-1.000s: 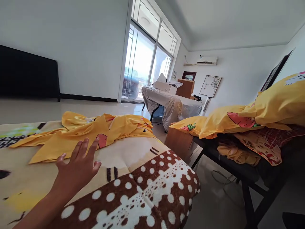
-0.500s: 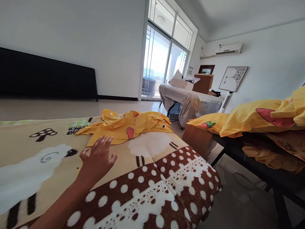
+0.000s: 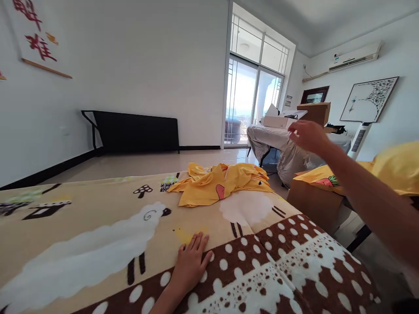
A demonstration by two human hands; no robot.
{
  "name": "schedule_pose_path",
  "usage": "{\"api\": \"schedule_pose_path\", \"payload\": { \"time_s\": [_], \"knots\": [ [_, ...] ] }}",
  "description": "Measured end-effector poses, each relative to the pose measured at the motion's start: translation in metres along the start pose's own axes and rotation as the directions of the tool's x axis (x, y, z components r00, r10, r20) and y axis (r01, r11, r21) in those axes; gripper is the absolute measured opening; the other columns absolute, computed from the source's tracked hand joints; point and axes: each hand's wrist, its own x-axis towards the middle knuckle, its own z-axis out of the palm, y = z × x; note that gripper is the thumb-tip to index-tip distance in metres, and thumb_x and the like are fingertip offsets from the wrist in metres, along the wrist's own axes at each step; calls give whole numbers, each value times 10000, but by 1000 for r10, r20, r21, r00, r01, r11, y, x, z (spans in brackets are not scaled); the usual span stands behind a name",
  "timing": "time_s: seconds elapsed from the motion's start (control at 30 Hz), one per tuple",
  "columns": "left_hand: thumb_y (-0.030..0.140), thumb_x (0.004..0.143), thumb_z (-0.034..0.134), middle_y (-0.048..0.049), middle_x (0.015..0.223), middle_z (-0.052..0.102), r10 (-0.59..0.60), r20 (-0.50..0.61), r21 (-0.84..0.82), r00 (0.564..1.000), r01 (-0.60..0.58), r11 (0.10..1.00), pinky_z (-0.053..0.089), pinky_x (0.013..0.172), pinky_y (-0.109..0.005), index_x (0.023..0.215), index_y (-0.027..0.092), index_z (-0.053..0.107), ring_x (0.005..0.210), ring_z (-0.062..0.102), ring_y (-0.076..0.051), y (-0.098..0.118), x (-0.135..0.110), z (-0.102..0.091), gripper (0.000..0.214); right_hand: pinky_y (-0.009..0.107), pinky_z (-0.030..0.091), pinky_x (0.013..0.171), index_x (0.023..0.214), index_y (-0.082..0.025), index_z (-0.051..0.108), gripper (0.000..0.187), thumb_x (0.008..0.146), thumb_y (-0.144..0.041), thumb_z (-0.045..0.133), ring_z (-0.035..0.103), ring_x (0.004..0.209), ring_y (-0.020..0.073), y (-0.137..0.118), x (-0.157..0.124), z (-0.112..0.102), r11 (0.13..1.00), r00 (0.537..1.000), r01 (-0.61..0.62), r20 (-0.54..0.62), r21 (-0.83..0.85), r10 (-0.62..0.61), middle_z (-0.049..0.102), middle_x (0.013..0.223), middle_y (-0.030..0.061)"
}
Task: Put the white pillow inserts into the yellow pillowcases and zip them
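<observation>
My left hand (image 3: 192,261) lies flat and open on a fleece blanket (image 3: 108,270) printed with sheep, its fingers stretched over the brown polka-dot border and the cream part. Farther along the blanket, beyond that hand, a crumpled yellow cloth (image 3: 209,187) with a carrot print is spread loosely; neither hand touches it. My right hand (image 3: 309,136) is raised in the air at the right, in line with the covered table behind. Its fingers are loosely bent and apart, and nothing shows in them.
At right, more yellow carrot-print fabric (image 3: 319,176) rests above a cardboard box (image 3: 304,203). A plastic-covered table (image 3: 271,137) with boxes stands near the glass door (image 3: 240,96). A black folded panel (image 3: 140,133) leans at the wall.
The view has swung left. My left hand has come down from above the blanket to lie flat on it. My right arm has entered from the right, raised. The yellow cloth looks unmoved.
</observation>
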Motion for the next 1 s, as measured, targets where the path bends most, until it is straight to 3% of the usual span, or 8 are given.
{"api": "schedule_pose_path", "payload": {
  "time_s": [0.07, 0.17, 0.3, 0.43, 0.53, 0.63, 0.87, 1.0],
  "knots": [
    [453, 907, 257, -72, 1529, 252, -7, 24, -36, 1000, 8, 999, 250, 1108, -508, 1436, 218, 359, 1425, 224, -248, -1, -2, -1, 588, 405, 375, 994, 1102, -65, 622, 453, 1003, -249, 220, 506, 1180, 209, -8, -1, 48, 977, 976, 160, 173, -139, -135, 532, 1250, 93],
    [480, 898, 241, -50, 1539, 236, -31, 54, -77, 998, 36, 996, 227, 1120, -511, 1444, 237, 343, 1433, 196, -250, -3, -5, -1, 606, 395, 314, 1061, 918, -106, 707, 167, 828, -129, 568, 484, 1219, 259, -9, -29, 156, 897, 870, 369, 431, -243, -241, 546, 1298, 137],
    [473, 889, 249, -47, 1536, 260, -28, 10, -128, 1000, 29, 991, 193, 1131, -515, 1437, 245, 357, 1430, 208, -242, -10, -7, 8, 604, 440, 350, 1043, 923, -145, 708, 233, 721, -69, 622, 483, 1224, 270, 1, -89, 286, 805, 720, 527, 646, -271, -254, 478, 1399, 121],
    [552, 871, 246, -30, 1533, 276, -1, 2, -212, 1000, 2, 977, 181, 1125, -536, 1429, 286, 367, 1427, 216, -244, -22, 0, 25, 630, 501, 298, 1058, 1123, -88, 640, 413, 726, -30, 542, 397, 1300, 321, 11, -122, 354, 800, 723, 521, 651, -296, -230, 368, 1464, 194],
    [553, 848, 290, -49, 1539, 260, 6, 23, -233, 1000, 0, 973, 165, 1115, -569, 1430, 275, 367, 1431, 196, -269, -28, 6, 37, 650, 519, 253, 1061, 1204, -74, 581, 443, 792, -29, 428, 347, 1332, 324, 17, -126, 375, 834, 774, 479, 580, -274, -254, 346, 1465, 221],
    [520, 838, 314, -69, 1540, 258, 3, -1, -246, 1000, -3, 969, 143, 1112, -585, 1432, 261, 367, 1431, 187, -287, -28, 7, 41, 649, 483, 240, 1058, 1095, -96, 630, 385, 795, -31, 400, 416, 1269, 294, 19, -123, 380, 881, 811, 429, 514, -199, -279, 513, 1319, 213],
    [371, 812, 400, -95, 1502, 350, 16, -36, -371, 999, -28, 928, 135, 1104, -572, 1304, 228, 519, 1417, 216, -291, -26, -2, 20, 526, 384, 388, 930, 825, -140, 692, 286, 789, -181, 412, 582, 997, 237, -2, -106, 357, 971, 927, 169, 309, 166, -214, 678, 962, 132],
    [296, 744, 506, -171, 1395, 476, -111, -72, -793, 991, 10, 609, 90, 1124, -527, 970, 142, 677, 1398, 229, -335, -37, -2, -4, 322, 374, 436, 889, 1002, -166, 691, 401, 786, -421, 470, 587, 1018, 236, -21, -108, 323, 879, 956, 52, 231, 473, -181, 669, 1078, 117]
  ]
}}
